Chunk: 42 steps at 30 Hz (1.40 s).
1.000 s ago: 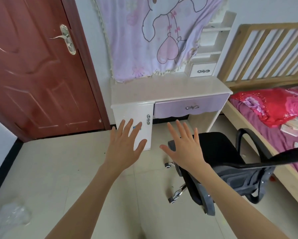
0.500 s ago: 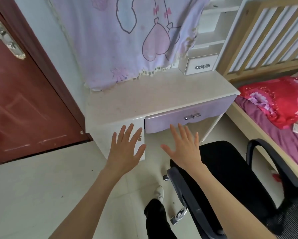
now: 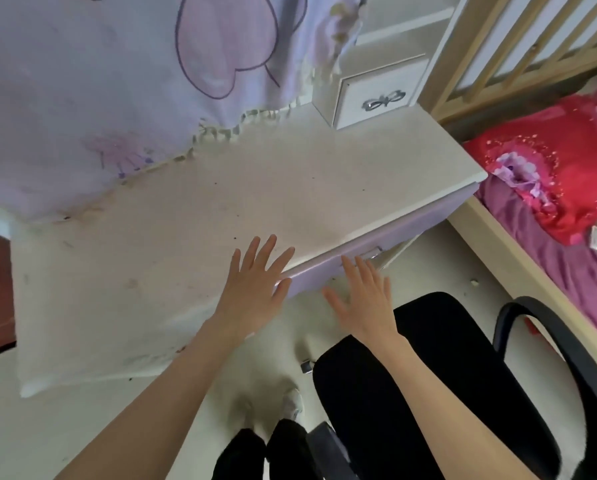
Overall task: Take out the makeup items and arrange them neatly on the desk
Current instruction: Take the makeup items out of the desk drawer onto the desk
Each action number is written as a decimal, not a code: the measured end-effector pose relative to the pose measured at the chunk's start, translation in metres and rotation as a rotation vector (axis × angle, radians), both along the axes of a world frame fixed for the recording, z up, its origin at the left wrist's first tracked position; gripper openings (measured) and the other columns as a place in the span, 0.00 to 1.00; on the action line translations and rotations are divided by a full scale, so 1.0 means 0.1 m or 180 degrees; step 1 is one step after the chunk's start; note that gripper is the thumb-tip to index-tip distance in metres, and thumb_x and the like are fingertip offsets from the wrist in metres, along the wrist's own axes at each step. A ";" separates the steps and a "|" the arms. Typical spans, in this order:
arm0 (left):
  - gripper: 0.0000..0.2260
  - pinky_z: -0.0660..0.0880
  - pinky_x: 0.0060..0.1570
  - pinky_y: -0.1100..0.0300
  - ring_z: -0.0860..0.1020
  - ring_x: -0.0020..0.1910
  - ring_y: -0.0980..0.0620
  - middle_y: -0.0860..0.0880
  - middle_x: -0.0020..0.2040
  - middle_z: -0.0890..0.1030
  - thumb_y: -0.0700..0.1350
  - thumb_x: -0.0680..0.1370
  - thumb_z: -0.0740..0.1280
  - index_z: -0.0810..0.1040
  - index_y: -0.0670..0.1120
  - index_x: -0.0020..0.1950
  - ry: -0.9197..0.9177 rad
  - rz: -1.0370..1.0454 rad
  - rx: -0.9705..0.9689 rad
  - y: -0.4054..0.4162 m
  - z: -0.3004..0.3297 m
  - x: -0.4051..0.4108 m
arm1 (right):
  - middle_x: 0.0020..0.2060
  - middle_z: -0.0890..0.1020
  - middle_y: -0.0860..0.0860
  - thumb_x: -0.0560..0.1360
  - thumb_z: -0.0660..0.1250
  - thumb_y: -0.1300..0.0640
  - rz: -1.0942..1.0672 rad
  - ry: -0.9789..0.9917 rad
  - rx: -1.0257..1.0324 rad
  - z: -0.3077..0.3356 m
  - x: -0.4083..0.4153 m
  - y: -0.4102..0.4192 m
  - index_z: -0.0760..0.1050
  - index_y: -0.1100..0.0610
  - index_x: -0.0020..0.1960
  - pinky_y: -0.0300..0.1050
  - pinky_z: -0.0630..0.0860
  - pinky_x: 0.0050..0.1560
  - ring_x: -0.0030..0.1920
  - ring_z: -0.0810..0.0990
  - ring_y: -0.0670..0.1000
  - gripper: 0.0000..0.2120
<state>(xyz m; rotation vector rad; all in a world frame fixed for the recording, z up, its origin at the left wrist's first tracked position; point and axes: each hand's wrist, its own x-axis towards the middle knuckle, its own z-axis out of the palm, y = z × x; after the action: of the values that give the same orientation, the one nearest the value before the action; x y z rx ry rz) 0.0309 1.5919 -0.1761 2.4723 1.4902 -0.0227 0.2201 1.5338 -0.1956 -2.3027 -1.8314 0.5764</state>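
Since the earlier frames the dressing table had been brought much closer in the head view: the door had slid out to the left edge, and both hands, formerly held in front of the cupboard and chair, had been carried up to the front edge of the worktop (image 3: pixel 221 202). In this single view the left hand (image 3: pixel 252 285) was seen flat, its fingers (image 3: pixel 255 247) spread and released, over the worktop's front edge, with nothing held. The right hand (image 3: pixel 363 299) was likewise spread, its fingers straight and grasping nothing, just below the lilac drawer (image 3: pixel 387 233), whose metal handle (image 3: pixel 373 253) lay close beyond the fingertips. The drawer was seen closed, as was the small white drawer (image 3: pixel 380 98) at the back of the worktop. No makeup items could be seen anywhere; it was judged that they were stored inside one of the drawers, though which could not be told. A black chair (image 3: pixel 446 375) stood beside the person, and a bed (image 3: pixel 567 188) lay to the right. The task was therefore judged barely begun: opening, taking out and arranging were all left.
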 end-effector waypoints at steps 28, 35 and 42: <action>0.19 0.33 0.67 0.38 0.34 0.74 0.47 0.55 0.75 0.35 0.61 0.75 0.31 0.26 0.71 0.63 0.0249 -0.0493 -0.0210 0.85 -0.91 0.46 | 0.36 0.72 0.52 0.70 0.66 0.36 -0.4010 0.5104 0.0429 -0.95 0.51 0.69 0.73 0.55 0.47 0.51 0.74 0.57 0.38 0.73 0.51 0.22; 0.19 0.32 0.67 0.40 0.33 0.73 0.48 0.56 0.74 0.32 0.61 0.74 0.31 0.26 0.71 0.62 0.0342 -0.0501 -0.0240 0.87 -0.90 0.46 | 0.34 0.76 0.50 0.63 0.69 0.35 -0.4017 0.4860 0.0453 -0.94 0.60 0.25 0.76 0.53 0.42 0.46 0.75 0.51 0.37 0.75 0.49 0.22; 0.20 0.34 0.67 0.39 0.36 0.74 0.47 0.53 0.76 0.38 0.61 0.74 0.31 0.29 0.70 0.64 0.0311 -0.0506 -0.0157 0.86 -0.89 0.46 | 0.43 0.80 0.52 0.61 0.68 0.34 -0.4075 0.4836 0.0469 -0.94 0.68 -0.08 0.78 0.54 0.50 0.49 0.74 0.58 0.48 0.78 0.52 0.27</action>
<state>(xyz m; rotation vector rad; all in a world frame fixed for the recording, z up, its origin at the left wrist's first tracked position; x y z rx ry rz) 0.0769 1.6775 -0.2656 2.5768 1.3084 -0.2098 0.2877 1.5258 -0.2898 -1.4442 0.2710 1.2110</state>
